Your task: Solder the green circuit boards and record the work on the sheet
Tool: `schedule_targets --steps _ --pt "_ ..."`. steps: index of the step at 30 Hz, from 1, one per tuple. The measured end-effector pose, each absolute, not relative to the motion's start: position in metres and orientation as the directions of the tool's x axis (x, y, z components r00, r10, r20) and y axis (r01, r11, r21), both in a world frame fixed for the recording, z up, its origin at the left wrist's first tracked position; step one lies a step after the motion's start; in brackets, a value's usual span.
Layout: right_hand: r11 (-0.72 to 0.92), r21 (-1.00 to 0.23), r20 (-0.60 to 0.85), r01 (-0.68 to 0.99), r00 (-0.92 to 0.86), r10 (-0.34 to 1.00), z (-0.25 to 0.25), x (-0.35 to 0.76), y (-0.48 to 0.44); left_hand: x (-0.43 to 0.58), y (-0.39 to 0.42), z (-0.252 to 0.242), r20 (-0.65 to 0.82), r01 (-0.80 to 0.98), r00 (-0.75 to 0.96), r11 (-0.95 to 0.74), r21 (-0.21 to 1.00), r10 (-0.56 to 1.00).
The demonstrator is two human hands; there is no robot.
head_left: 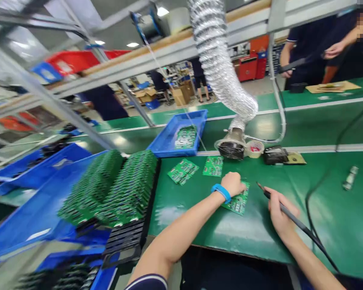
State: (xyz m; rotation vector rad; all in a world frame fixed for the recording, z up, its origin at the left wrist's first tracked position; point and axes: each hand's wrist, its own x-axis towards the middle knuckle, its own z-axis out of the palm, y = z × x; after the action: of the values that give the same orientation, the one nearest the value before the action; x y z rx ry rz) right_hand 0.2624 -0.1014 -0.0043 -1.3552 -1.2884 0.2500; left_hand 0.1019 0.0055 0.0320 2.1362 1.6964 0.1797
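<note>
My left hand (232, 184), with a blue band at the wrist, is closed over the upper part of a green circuit board (238, 205) lying on the green mat. Its fingertips are partly hidden beneath the hand. In my right hand (281, 211) is a soldering iron (293, 219), held like a pen. The iron's tip points up and left, a short way right of the board and apart from it. Beyond my left hand lie another circuit board (213, 166) and a pair of joined boards (183, 171).
Many boards stand upright in a black rack (127, 237) at left. A blue tray (157, 141) holds more boards. A silver exhaust duct (220, 60) hangs down near a tape roll (254, 149). The black cable (309, 205) crosses the mat at right. Co-workers stand across the bench.
</note>
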Motion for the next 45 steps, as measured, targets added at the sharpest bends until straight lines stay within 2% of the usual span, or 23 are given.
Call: schedule_targets --steps 5,9,11,17,24,35,41,45 --pt "0.271 -0.837 0.463 0.476 0.348 0.815 -0.003 0.262 -0.102 0.077 -0.001 0.028 -0.061 0.803 0.313 -0.23 0.55 0.948" --pt "0.273 -0.861 0.425 0.43 0.31 0.851 -0.002 0.261 -0.103 0.058 -0.019 0.021 0.065 0.627 0.213 -0.188 0.756 0.975" --pt "0.276 -0.868 0.409 0.413 0.278 0.869 -0.002 0.26 -0.103 0.054 -0.029 0.015 0.101 0.578 0.193 -0.196 0.792 0.976" --pt "0.253 -0.888 0.354 0.384 0.217 0.91 -0.003 0.259 -0.1 0.058 -0.045 0.002 0.305 0.596 0.184 -0.353 0.721 0.934" --pt "0.216 -0.909 0.269 0.357 0.103 0.958 -0.001 0.251 -0.097 0.059 -0.048 -0.009 0.433 0.609 0.149 -0.428 0.668 0.889" --pt "0.166 -0.899 0.201 0.406 0.045 0.979 -0.004 0.25 -0.093 0.058 -0.047 -0.011 0.451 0.614 0.125 -0.425 0.665 0.884" --pt "0.188 -0.9 0.246 0.394 0.101 0.964 -0.004 0.252 -0.095 0.058 -0.048 -0.01 0.48 0.593 0.1 -0.439 0.674 0.872" --pt "0.208 -0.897 0.291 0.391 0.167 0.942 -0.007 0.255 -0.098 0.058 -0.05 -0.009 0.47 0.578 0.148 -0.462 0.673 0.87"
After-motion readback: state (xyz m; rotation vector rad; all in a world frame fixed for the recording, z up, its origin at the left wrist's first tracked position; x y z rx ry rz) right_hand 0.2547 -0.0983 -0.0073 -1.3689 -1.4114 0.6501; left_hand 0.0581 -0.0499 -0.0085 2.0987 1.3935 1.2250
